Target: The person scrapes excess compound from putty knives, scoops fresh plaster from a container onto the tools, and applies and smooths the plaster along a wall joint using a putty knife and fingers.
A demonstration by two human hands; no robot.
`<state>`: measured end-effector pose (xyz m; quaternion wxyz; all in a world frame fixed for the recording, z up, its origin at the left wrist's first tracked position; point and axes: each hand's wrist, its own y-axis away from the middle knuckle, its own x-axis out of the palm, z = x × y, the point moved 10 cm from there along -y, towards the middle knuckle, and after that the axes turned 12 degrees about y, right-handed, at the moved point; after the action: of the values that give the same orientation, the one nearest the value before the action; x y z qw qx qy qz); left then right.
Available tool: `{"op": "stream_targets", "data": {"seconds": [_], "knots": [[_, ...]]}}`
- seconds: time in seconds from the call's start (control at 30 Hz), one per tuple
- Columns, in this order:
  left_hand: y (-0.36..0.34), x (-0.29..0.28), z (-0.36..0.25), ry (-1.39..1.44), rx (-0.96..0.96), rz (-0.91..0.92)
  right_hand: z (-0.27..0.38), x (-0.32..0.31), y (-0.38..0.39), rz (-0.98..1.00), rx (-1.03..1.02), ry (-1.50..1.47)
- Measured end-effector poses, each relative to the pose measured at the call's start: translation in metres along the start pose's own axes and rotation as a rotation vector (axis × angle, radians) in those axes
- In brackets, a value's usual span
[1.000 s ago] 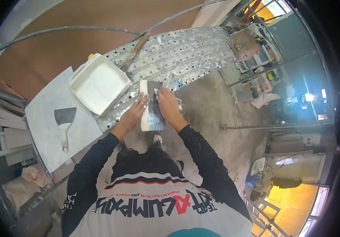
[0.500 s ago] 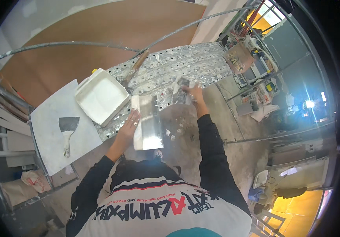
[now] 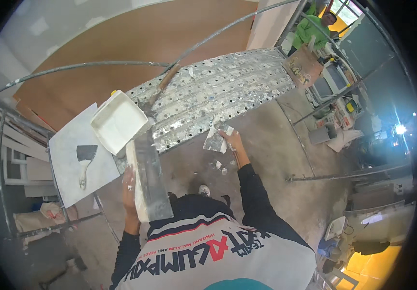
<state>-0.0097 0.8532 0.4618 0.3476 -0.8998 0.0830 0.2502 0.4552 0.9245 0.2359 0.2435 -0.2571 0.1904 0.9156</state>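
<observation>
Nearer and farther left than half a second ago, the wide blade (image 3: 154, 176) now stands tilted, its far end overlapping the tray (image 3: 132, 134) in view; whether they touch cannot be told. The small scraper (image 3: 214, 141) has also moved nearer, from over the platform (image 3: 228, 79) to just off its near edge, and a person in a green shirt (image 3: 307, 33) has come into view at the far right.

Left hand (image 3: 129, 188): forearm rising from the near side, fingers pointing far, grasping the wide blade along its white left edge. Right hand (image 3: 234, 141): arm stretched farther out, fingers bent leftward, grasping the small scraper at its right side. The two hands are well apart.

Edges and room: the platform's near edge slants from the tray toward the far right. Between it and the wearer's body lies the floor (image 3: 286, 193), over which the right forearm passes, well apart from the metal rail (image 3: 349, 173) on the right. On the left, the white board (image 3: 66, 166) borders the tray.

Count: three bladed tools, two in the hands and one, a white-handled scraper (image 3: 86, 153), lying on the board; one tray with white inside; one wooden-handled tool (image 3: 168, 81) on the platform; one cardboard box (image 3: 301, 68) at the platform's far right end.
</observation>
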Motion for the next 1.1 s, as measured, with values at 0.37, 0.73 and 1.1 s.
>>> {"op": "stream_targets", "data": {"seconds": [0.37, 0.73, 1.1], "knots": [[0.18, -0.034, -0.014, -0.21, -0.447, -0.289, -0.046, -0.022, 0.04, 0.102, -0.189, 0.264], [0.541, -0.042, 0.062, -0.451, -1.542, -0.364, 0.017, -0.129, -0.125, -0.266, -0.101, 0.173], [0.766, -0.036, 0.018, -0.373, -1.808, -0.469, -0.202, 0.116, 0.101, 0.207, -0.302, 0.582]]}}
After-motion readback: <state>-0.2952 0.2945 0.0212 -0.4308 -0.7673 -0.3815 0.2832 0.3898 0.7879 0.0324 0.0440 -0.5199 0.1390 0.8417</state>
